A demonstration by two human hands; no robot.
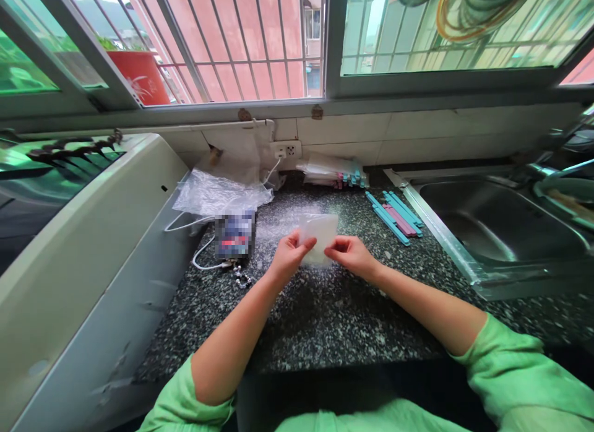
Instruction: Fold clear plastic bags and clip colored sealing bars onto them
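A small translucent plastic bag (pixel 320 226) is held up over the dark speckled counter (pixel 325 320). My left hand (pixel 293 254) pinches its left side, with the thumb laid across the front. At its lower right edge, my right hand (pixel 351 255) grips it between thumb and curled fingers. Whether anything lies inside the bag cannot be made out. To the right of my hands are several slim blue strips (pixel 388 221) and pink strips (pixel 400 221), side by side on the counter. Behind the bag lies a pile of clear packets (pixel 331 166) with similar blue and pink pieces.
Crumpled clear plastic (pixel 218 190) lies at the back left. Nearer me are a phone-like object (pixel 234 235), its picture blurred out, and a white cable (pixel 204 268). A steel sink (pixel 492 221) bounds the right, a pale stove side (pixel 116 259) the left. A wall socket (pixel 290 150) is behind.
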